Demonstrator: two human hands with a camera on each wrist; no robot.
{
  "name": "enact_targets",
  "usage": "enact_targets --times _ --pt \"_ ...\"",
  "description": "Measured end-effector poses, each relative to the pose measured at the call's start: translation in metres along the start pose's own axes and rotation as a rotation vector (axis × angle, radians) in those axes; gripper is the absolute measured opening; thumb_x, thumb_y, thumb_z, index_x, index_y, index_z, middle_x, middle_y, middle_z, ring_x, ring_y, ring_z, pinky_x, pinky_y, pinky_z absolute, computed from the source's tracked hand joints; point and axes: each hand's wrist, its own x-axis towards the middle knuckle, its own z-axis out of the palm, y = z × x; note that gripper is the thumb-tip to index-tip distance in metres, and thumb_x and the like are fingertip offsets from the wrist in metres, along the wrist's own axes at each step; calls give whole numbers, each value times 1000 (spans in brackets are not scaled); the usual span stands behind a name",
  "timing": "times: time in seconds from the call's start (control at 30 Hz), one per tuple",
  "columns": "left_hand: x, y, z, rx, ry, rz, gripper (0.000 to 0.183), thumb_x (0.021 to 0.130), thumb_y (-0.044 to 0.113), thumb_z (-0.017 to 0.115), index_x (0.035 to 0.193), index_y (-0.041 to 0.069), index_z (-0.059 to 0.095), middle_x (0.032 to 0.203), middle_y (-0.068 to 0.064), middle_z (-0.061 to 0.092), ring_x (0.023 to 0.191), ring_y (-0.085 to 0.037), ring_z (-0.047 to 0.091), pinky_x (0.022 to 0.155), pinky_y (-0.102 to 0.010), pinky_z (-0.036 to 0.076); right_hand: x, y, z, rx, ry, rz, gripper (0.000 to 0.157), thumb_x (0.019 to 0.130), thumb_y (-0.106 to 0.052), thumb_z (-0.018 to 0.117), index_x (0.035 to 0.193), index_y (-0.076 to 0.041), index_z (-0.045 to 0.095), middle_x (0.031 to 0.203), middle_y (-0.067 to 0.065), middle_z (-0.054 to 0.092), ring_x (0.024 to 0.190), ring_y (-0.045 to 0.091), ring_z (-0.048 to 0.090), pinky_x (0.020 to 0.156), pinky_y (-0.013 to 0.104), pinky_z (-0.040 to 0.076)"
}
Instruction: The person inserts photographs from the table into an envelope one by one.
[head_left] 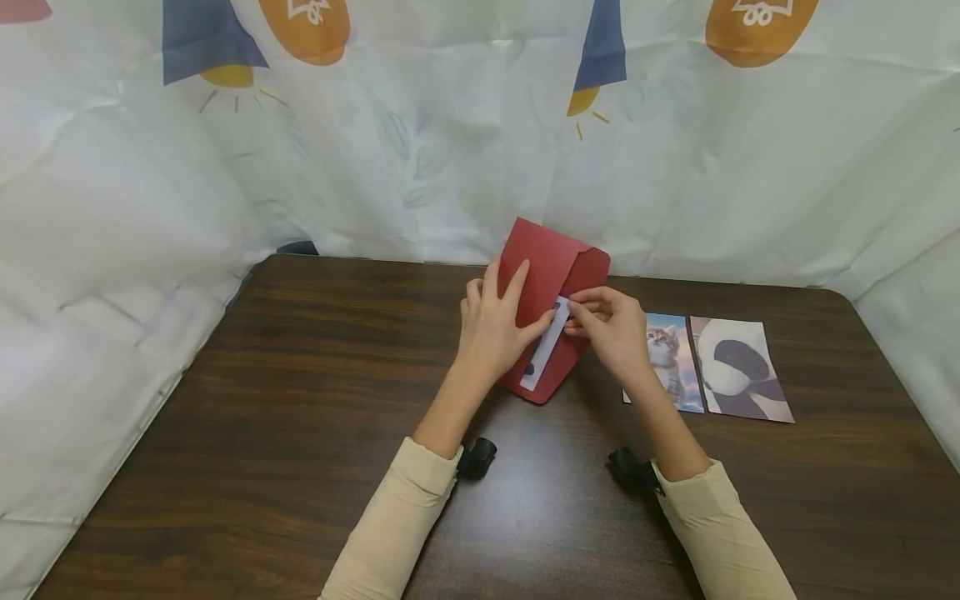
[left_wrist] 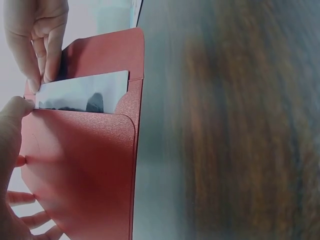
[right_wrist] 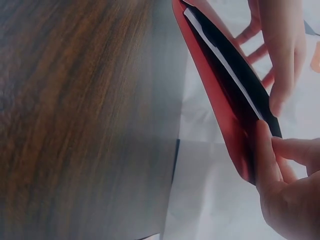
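A red paper envelope (head_left: 542, 250) stands at a slant near the table's back edge, its flap folded back to the right. Out of its pocket shows a strip of a pale card (head_left: 542, 354) with dark shapes; the rest of the card is hidden inside. Over the pocket's front, my left hand (head_left: 491, 329) rests with spread, nearly straight fingers, its thumb at the pocket's edge beside the card. My right hand (head_left: 615, 329) pinches the card's upper end between thumb and fingertips. In the right wrist view, the card (right_wrist: 222, 60) lies between the red flap and the dark pocket opening.
Two picture cards lie on the table right of the envelope: a kitten card (head_left: 678, 367), partly behind my right forearm, and a panda card (head_left: 742, 371). A dark wood table (head_left: 322, 400) is under everything. A white patterned curtain (head_left: 480, 150) hangs behind it.
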Motion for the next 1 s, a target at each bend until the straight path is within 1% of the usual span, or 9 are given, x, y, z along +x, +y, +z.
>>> enact_targets --times 0.2,0.33,0.53,1.0 --pt "0 2 0 -14 7 3 81 95 49 76 162 16 44 166 -22 34 125 -42 49 95 -53 52 -1 -1 1 3 4 10 22 102 -1 66 115 17 68 104 34 72 68 2 72 71 22 61" --pt "-1 4 0 -17 -8 5 82 95 49 75 163 17 43 167 -22 33 125 -41 48 94 -52 52 -1 -1 2 4 1 28 21 103 -1 65 115 16 68 107 36 72 68 1 71 71 22 61" --pt "-1 7 1 -4 -26 9 83 96 51 74 164 19 41 167 -22 31 126 -41 48 95 -53 51 -1 0 3 0 -10 29 22 103 0 64 116 17 67 109 38 70 69 0 71 72 22 61" --pt "-3 9 0 -17 -2 34 79 97 50 74 162 17 43 166 -22 33 126 -43 48 95 -54 50 -1 1 3 5 -8 18 22 103 1 63 116 18 67 108 38 70 68 -1 71 71 22 61"
